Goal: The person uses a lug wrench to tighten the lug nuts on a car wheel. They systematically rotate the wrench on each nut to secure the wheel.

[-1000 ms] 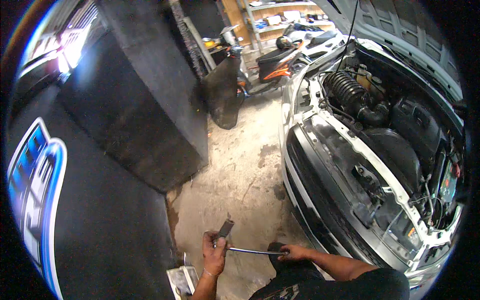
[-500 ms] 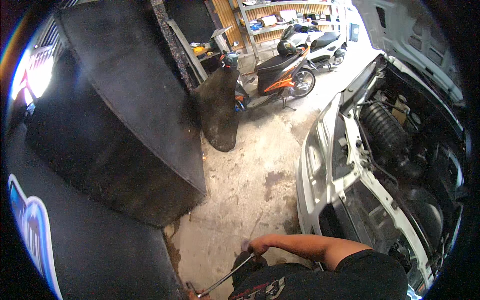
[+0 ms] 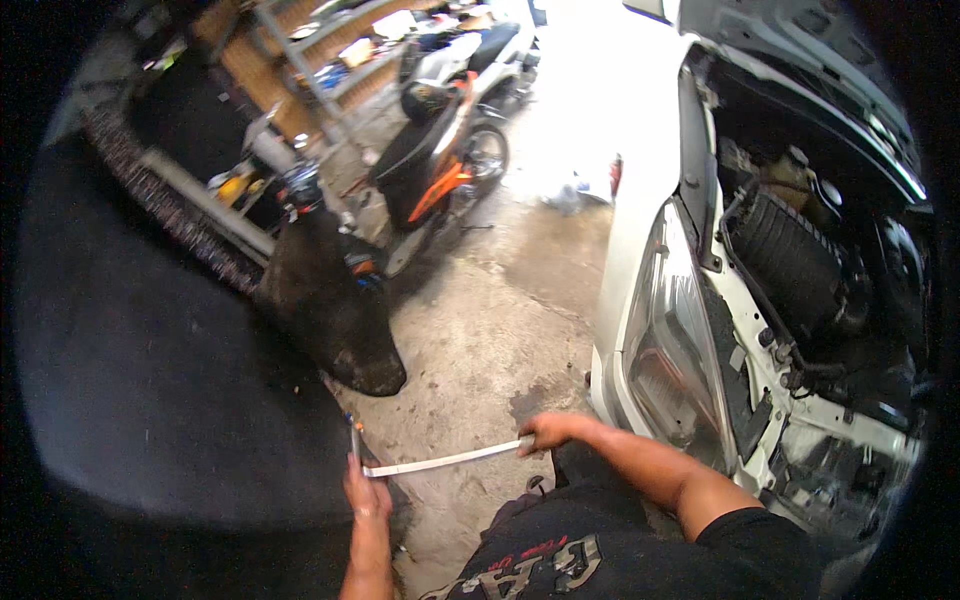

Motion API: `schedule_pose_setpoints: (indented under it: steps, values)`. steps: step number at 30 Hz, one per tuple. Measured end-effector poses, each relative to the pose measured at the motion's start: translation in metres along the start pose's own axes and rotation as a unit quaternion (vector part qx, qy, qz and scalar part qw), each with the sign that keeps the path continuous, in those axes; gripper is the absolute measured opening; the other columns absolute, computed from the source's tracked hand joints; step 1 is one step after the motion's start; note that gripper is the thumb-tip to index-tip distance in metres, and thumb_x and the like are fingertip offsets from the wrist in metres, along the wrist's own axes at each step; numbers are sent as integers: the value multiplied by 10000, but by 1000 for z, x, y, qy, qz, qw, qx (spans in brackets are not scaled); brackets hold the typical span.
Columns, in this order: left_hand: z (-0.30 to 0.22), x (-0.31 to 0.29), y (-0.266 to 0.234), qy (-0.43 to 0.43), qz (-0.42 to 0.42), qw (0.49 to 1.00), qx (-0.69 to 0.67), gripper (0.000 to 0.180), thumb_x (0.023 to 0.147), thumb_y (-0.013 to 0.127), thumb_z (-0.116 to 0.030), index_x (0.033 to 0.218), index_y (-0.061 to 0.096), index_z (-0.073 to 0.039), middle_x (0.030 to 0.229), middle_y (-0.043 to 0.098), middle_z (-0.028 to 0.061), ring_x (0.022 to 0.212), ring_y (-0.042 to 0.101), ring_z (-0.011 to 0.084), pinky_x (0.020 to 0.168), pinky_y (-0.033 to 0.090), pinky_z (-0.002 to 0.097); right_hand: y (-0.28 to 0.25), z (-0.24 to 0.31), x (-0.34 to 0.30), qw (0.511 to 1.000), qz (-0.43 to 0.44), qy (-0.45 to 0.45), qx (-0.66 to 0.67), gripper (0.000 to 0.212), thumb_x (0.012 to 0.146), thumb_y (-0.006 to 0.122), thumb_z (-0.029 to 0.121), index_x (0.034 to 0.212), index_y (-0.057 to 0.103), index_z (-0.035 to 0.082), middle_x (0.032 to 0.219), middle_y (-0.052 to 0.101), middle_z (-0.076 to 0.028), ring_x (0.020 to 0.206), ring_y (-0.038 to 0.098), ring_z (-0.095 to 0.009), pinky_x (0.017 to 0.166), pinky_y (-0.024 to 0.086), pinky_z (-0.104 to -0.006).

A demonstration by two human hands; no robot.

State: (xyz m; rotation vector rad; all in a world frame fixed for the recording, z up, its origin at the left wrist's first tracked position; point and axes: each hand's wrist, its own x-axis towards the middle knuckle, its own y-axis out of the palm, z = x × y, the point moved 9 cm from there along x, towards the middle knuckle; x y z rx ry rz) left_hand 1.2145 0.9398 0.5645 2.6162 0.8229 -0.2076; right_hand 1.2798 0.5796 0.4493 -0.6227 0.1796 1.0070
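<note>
A long, thin, shiny metal bar (image 3: 445, 461) spans the space between my two hands, roughly level in the view. My right hand (image 3: 549, 431) is closed around its right end. At the other end, my left hand (image 3: 366, 488) is closed on the bar where a short grey crosspiece (image 3: 355, 440) juts away from me; a small orange spot shows near its tip. Blur hides the exact kind of tool. To the right stands a white car with its hood up, its headlight (image 3: 675, 355) nearest my right arm and its engine bay (image 3: 800, 250) exposed.
A large black panel-like surface (image 3: 150, 400) fills the left side. Beyond it a dark rounded flap (image 3: 335, 310) hangs before an orange and black scooter (image 3: 430, 165). Metal shelves (image 3: 340, 50) with assorted items stand at the back. Concrete floor (image 3: 470, 350) runs between panel and car.
My view has swung, bringing the car's headlight closer. Both hands have risen with the bar, which has gone from slanting to nearly level, and my left forearm now shows.
</note>
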Motion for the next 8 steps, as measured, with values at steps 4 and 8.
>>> schedule_pose_setpoints:
  steps: [4, 8]
  values:
    - [-46, 153, 214, 26, 166, 982, 86, 229, 983, 550, -319, 989, 507, -94, 793, 540, 35, 697, 578, 186, 701, 528, 375, -121, -3, 11, 990, -111, 31, 77, 590, 860, 638, 554, 1180, 649, 59, 1076, 685, -178, 1033, 636, -332, 874, 482, -422]
    - [-18, 267, 354, 36, 159, 973, 161, 289, 962, 592, -350, 1026, 514, -80, 793, 551, 47, 703, 617, 208, 682, 541, 382, -188, -33, 68, 975, -55, 92, 192, 592, 890, 615, 544, 1265, 601, 87, 1091, 668, -208, 1042, 632, -233, 906, 465, -387]
